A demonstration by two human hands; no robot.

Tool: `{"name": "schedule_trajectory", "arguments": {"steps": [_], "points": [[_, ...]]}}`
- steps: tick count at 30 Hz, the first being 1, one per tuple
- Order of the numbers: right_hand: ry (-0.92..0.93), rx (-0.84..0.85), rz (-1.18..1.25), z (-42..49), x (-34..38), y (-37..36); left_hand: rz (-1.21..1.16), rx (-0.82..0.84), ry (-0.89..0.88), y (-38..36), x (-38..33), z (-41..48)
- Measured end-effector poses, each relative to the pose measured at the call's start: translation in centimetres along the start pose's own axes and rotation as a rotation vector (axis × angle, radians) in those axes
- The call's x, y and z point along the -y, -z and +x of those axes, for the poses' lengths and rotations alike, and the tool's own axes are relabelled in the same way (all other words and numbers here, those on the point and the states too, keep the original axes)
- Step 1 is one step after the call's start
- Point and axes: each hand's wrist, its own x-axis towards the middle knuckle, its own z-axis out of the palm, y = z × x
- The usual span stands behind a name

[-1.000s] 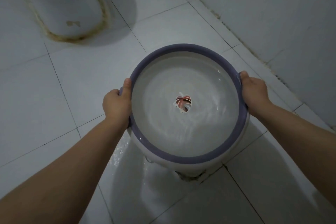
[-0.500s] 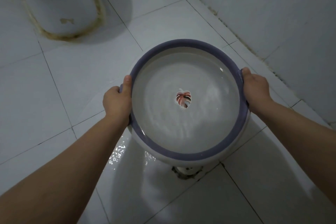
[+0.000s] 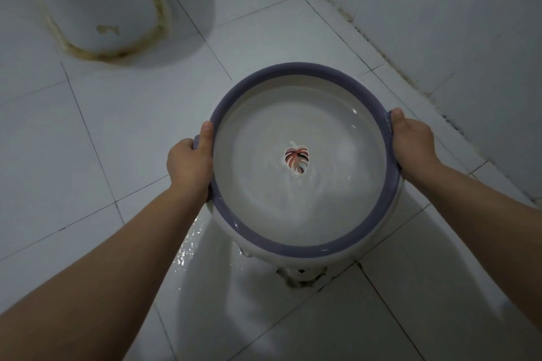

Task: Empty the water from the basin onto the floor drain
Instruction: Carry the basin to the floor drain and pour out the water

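White basin (image 3: 366, 231) of water, leaf emblem (image 3: 296, 160), left hand (image 3: 189, 162), right hand (image 3: 412, 142) clamped on rim

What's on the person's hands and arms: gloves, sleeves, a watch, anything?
Nothing shows. The left hand and right hand are bare: no gloves, no rings that can be seen, nothing at the wrists. Both forearms are bare too, with no sleeve in view right up to the frame edges. Short nails show on both thumbs.

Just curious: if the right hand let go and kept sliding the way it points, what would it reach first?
Probably the wall beyond the basin; the right hand points up-frame along the rim. Depth is unclear.
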Motion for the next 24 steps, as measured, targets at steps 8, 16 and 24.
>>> {"name": "schedule_trajectory", "arguments": {"steps": [8, 16, 24], "points": [[0.034, -0.012, 0.004, -0.2, -0.3, 0.0, -0.019, 0.006, -0.006, -0.3, -0.2, 0.0], [0.028, -0.024, -0.024, 0.4, -1.1, 0.0, -0.02, 0.011, -0.002, -0.8, 0.0, 0.1], [0.019, -0.037, -0.019, 0.3, -1.2, 0.1, -0.014, 0.0, -0.016, -0.9, -0.1, 0.1]]}}
